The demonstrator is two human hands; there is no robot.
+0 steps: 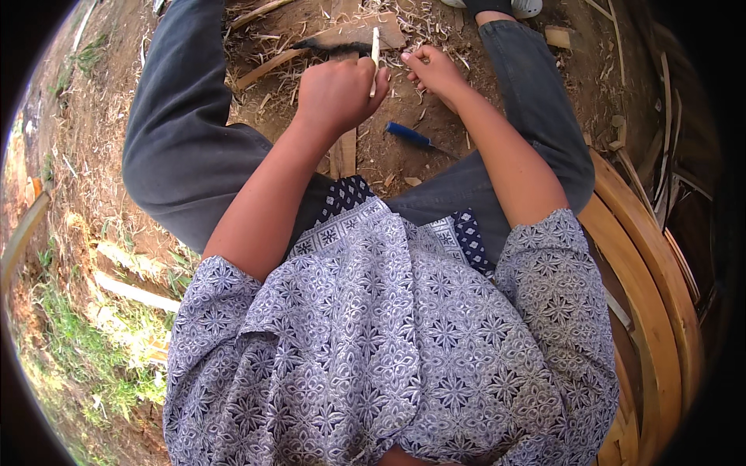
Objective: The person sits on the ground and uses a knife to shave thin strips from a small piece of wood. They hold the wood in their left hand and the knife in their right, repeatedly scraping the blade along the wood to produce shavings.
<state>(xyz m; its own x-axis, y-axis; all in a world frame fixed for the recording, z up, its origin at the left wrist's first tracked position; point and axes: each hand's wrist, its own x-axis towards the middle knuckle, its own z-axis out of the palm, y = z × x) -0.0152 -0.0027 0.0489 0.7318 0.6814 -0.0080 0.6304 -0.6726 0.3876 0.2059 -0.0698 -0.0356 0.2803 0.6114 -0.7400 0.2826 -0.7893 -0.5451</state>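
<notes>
My left hand point(330, 93) is closed in a fist, with a thin pale wooden stick point(375, 50) standing up between its thumb and fingers. Just right of the stick, my right hand point(437, 75) has its fingers curled and pinched together. Whatever they hold, if anything, is too small to make out. Beyond my left fist, a flat wooden board point(377, 31) lies on the ground, with a dark, blackened strip point(330, 45) across it. A tool with a blue handle point(408, 133) and a thin shaft rests on the dirt between my legs, below both hands.
Wood shavings point(268, 74) litter the ground between my spread legs. A narrow wooden strip point(343, 155) runs under my left forearm. Curved wooden planks point(649, 287) are at my right side. A small wood block point(557, 36) lies beyond my right knee; grass point(101, 349) grows at the left.
</notes>
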